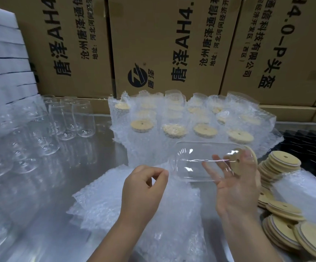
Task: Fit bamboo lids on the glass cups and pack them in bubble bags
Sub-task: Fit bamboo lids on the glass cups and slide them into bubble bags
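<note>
My right hand (236, 188) holds a clear glass cup (195, 161) lying on its side, with a bamboo lid (244, 163) on its right end under my thumb. The cup's base points left toward my left hand (144, 188). That hand's thumb and forefinger are pinched together just left of the cup, above a pile of empty bubble bags (134, 210); whether they pinch a bag edge is unclear. Loose bamboo lids (285, 224) are heaped at the right. Bare glass cups (72, 118) stand at the left.
Several bagged, lidded cups (191, 120) stand in rows behind the hands. Printed cardboard boxes (172, 44) wall off the back. White foam sheets (4, 59) are stacked at the far left. A black tray (308, 146) lies at the right on the metal table (89, 163).
</note>
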